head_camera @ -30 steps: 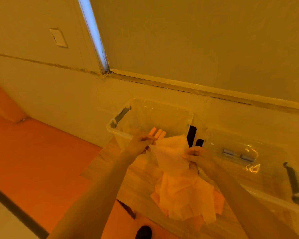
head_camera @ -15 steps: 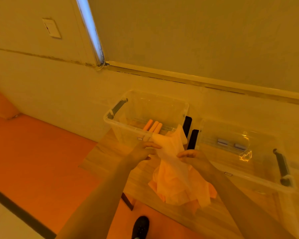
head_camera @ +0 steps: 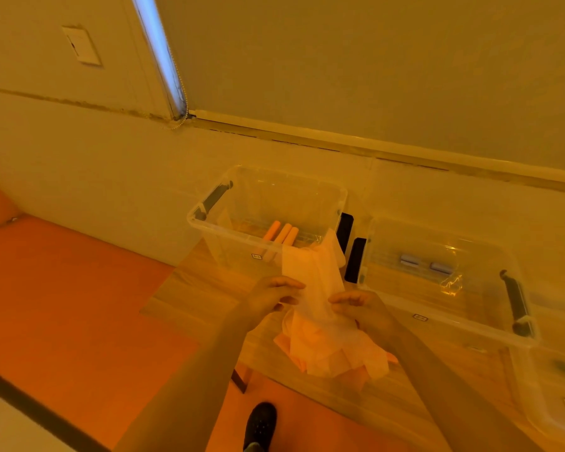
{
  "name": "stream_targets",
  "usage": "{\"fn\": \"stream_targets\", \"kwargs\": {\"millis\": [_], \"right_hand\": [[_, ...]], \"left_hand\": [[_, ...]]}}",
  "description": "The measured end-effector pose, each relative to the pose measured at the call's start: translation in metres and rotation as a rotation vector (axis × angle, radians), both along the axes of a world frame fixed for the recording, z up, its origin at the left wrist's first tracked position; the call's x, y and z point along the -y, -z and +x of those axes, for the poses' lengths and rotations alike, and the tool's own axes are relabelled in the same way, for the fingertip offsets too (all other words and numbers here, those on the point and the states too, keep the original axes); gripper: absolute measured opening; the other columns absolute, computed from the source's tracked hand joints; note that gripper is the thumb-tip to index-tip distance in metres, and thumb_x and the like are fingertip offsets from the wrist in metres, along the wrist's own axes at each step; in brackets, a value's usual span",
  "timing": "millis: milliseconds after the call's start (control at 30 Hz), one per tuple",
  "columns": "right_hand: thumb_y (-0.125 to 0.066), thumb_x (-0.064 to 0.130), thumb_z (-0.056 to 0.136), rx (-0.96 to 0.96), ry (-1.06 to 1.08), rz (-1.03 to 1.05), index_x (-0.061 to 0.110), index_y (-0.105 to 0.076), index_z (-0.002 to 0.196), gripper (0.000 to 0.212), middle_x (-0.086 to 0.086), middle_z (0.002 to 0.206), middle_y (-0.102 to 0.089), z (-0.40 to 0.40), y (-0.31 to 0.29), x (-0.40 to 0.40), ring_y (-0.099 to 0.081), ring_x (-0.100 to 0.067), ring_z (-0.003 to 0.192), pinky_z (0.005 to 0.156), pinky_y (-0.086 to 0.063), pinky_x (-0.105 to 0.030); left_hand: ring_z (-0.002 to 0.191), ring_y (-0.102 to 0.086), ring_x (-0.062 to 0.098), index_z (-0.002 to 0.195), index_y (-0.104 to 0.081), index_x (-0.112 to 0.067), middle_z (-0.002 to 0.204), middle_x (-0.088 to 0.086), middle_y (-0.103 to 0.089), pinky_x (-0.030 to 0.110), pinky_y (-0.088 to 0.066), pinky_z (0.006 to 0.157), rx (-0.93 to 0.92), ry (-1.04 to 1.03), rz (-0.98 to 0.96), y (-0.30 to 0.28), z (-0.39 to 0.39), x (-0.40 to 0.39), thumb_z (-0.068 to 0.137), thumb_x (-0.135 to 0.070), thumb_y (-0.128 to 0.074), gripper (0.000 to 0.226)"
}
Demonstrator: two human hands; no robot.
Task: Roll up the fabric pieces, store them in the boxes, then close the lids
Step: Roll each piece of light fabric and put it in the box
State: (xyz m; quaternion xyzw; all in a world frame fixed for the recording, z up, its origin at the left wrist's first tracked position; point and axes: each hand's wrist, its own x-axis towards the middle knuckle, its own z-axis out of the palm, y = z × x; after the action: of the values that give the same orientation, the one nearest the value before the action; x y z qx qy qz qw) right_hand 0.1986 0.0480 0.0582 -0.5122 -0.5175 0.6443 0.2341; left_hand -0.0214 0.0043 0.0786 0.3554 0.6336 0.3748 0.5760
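- Your left hand (head_camera: 274, 296) and right hand (head_camera: 359, 305) hold one pale fabric piece (head_camera: 310, 282) between them above the wooden table (head_camera: 190, 288); the left fingers curl onto its left edge, the right fingers and thumb pinch its right side; how tightly, you cannot tell from here.
- The piece stands up from your hands, its top just in front of the left box (head_camera: 268, 203); the loose fabric pile (head_camera: 333, 350) lies on the table under your wrists.
- Separate this single layer from the pile first; if a second sheet clings, the roll probably comes out thick and uneven.
- Square the edges, then roll from one short end with even pressure across the width; keep the fingers spread along the roll so it does not cone.
- Three orange rolls (head_camera: 282, 234) already lie in the left box, side by side; lay the new one parallel, beside them.
- The right box (head_camera: 444, 288) holds a few bluish rolls (head_camera: 424, 264); judge by colour which box this piece belongs in.
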Motion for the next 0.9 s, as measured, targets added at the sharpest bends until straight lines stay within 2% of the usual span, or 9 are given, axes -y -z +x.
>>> {"fn": "stream_targets", "kwargs": {"millis": [67,133,233,367,500,700,800,900], "right_hand": [[-0.073,0.008,0.081,0.028,-0.038,0.016,0.011,-0.073,0.101,0.020,-0.004,0.105,-0.068,0.001,0.003,0.006,-0.064,-0.018,0.092,0.086,-0.054,-0.040],[-0.073,0.007,0.081,0.056,-0.078,0.030,0.012,-0.072,0.103,0.022,0.002,0.100,-0.066,0.001,0.003,0.011,-0.063,-0.013,0.087,0.078,-0.054,-0.032],[-0.073,0.005,0.082,0.104,-0.144,0.044,0.016,-0.070,0.105,0.025,0.011,0.101,-0.064,-0.002,0.003,0.019,-0.060,-0.006,0.091,0.075,-0.053,-0.025],[-0.073,0.010,0.083,0.165,-0.191,0.059,0.022,-0.070,0.097,0.019,0.008,0.104,-0.064,-0.002,0.004,0.032,-0.058,-0.006,0.093,0.070,-0.048,-0.020],[-0.071,0.010,0.085,0.159,-0.206,0.050,0.019,-0.070,0.100,0.018,0.010,0.103,-0.061,0.001,-0.002,0.042,-0.055,-0.001,0.092,0.064,-0.042,-0.012],[-0.071,0.012,0.084,0.197,-0.211,0.053,0.020,-0.071,0.096,0.014,0.011,0.101,-0.060,0.007,-0.002,0.056,-0.055,-0.004,0.090,0.067,-0.045,-0.018],[-0.072,0.012,0.084,0.176,-0.164,0.053,0.019,-0.071,0.091,0.010,0.006,0.097,-0.064,0.011,0.002,0.064,-0.059,-0.009,0.085,0.064,-0.048,-0.021],[-0.073,0.010,0.083,0.145,-0.117,0.071,0.018,-0.070,0.086,0.009,-0.003,0.089,-0.068,0.015,0.007,0.072,-0.062,-0.013,0.073,0.060,-0.048,-0.025]], "left_hand": [[0.082,-0.064,0.014,0.094,-0.072,-0.023,0.098,0.001,-0.072,0.025,-0.043,0.069,-0.018,-0.001,-0.029,0.001,0.001,0.006,0.089,-0.014,-0.063,0.014],[0.078,-0.064,0.012,0.095,-0.071,-0.023,0.094,0.001,-0.072,0.024,-0.042,0.068,-0.051,0.001,-0.053,0.002,0.001,0.012,0.088,-0.014,-0.064,0.013],[0.070,-0.063,0.009,0.097,-0.070,-0.022,0.086,-0.002,-0.071,0.020,-0.038,0.057,-0.116,0.013,-0.068,0.004,0.002,0.023,0.088,-0.013,-0.063,0.015],[0.065,-0.059,0.008,0.096,-0.069,-0.023,0.080,-0.003,-0.068,0.018,-0.035,0.048,-0.156,0.007,-0.087,0.006,0.004,0.040,0.089,-0.012,-0.061,0.015],[0.065,-0.057,0.010,0.095,-0.070,-0.023,0.085,0.003,-0.068,0.018,-0.034,0.046,-0.150,0.022,-0.080,0.007,0.005,0.051,0.089,-0.012,-0.061,0.015],[0.055,-0.049,0.008,0.103,-0.069,-0.020,0.069,0.002,-0.059,0.019,-0.032,0.045,-0.190,0.009,-0.045,0.005,0.009,0.065,0.090,-0.010,-0.059,0.019],[0.053,-0.047,0.006,0.104,-0.068,-0.022,0.066,0.001,-0.055,0.018,-0.032,0.045,-0.213,0.041,-0.026,0.011,0.013,0.073,0.089,-0.012,-0.063,0.019],[0.059,-0.048,0.007,0.106,-0.068,-0.023,0.068,-0.001,-0.051,0.018,-0.035,0.047,-0.228,0.053,-0.016,0.016,0.016,0.083,0.086,-0.016,-0.068,0.021]]}}
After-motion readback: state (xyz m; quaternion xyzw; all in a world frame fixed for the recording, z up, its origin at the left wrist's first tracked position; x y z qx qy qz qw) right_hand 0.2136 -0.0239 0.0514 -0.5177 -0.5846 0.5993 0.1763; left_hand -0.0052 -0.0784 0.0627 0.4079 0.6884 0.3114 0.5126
